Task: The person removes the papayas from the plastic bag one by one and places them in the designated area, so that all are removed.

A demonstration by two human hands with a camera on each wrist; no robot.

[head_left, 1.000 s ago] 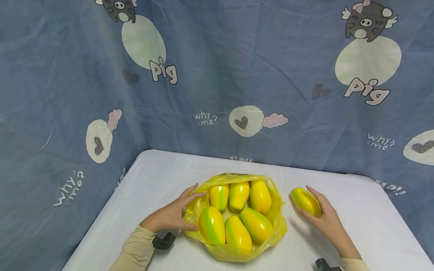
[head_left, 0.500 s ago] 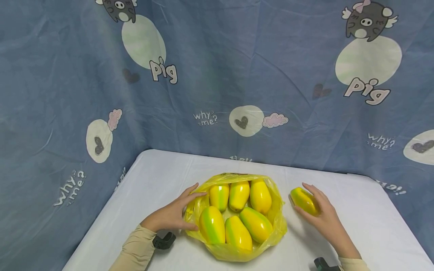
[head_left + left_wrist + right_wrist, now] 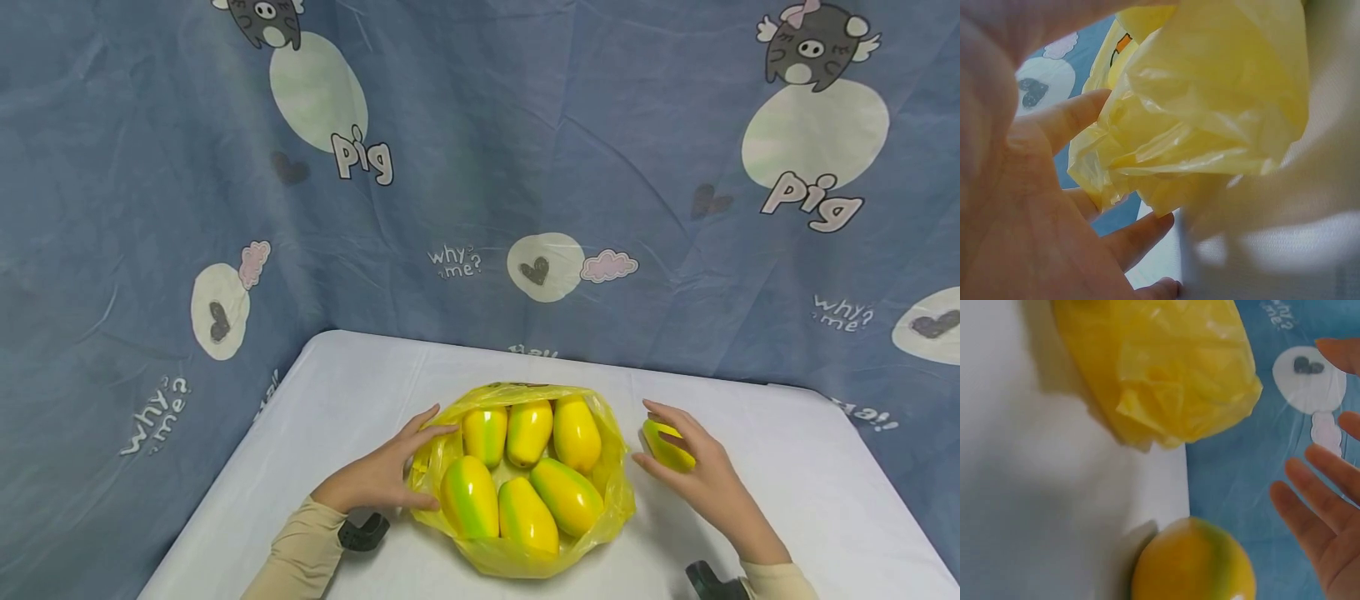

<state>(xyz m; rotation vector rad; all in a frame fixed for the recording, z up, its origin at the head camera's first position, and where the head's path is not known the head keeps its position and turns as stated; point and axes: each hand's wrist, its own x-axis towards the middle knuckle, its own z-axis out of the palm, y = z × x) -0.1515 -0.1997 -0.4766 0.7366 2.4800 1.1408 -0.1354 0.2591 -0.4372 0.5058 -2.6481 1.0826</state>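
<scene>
A yellow plastic bag (image 3: 615, 500) stands with its mouth wide, holding several glossy yellow-green papaya-like fruits (image 3: 468, 500). At its left side is my left hand (image 3: 382, 479), thumb and fingers spread along the rim. The left wrist view shows fingertips (image 3: 1091, 103) touching the crinkled bag (image 3: 1204, 94). One more papaya-like fruit (image 3: 670, 457) lies on the table to the right of the bag. My right hand (image 3: 705, 471) hovers over this fruit and partly covers it. In the right wrist view, the hand (image 3: 1335, 531) has spread fingers and is apart from the fruit (image 3: 1188, 562).
A white cloth covers the table (image 3: 360, 375). Behind it hangs a blue printed curtain (image 3: 465, 167), which also runs down the left side. Black wrist devices (image 3: 363, 533) sit below both hands.
My right hand has shifted left toward the bag, its fingers coming away from around the single fruit, which stays put. The left hand and the bag have not visibly moved.
</scene>
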